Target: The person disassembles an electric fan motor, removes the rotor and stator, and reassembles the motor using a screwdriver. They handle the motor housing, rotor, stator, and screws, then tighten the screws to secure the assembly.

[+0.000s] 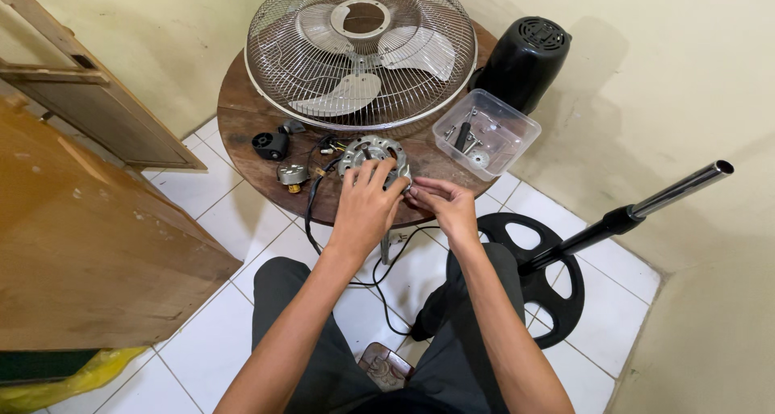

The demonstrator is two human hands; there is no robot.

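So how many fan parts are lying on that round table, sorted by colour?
Black: 2, the motor cover and a small knob.
Silver or grey: 3, the grille with blades, the motor under both hands, a small round part.
Clear: 1, the tub of screws.
Total: 6

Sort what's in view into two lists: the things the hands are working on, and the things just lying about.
In hand:
fan motor, held by the left hand and right hand
black cable running from it

Lying about:
fan cage with blades
black motor cover
clear parts tub
black knob
fan stand
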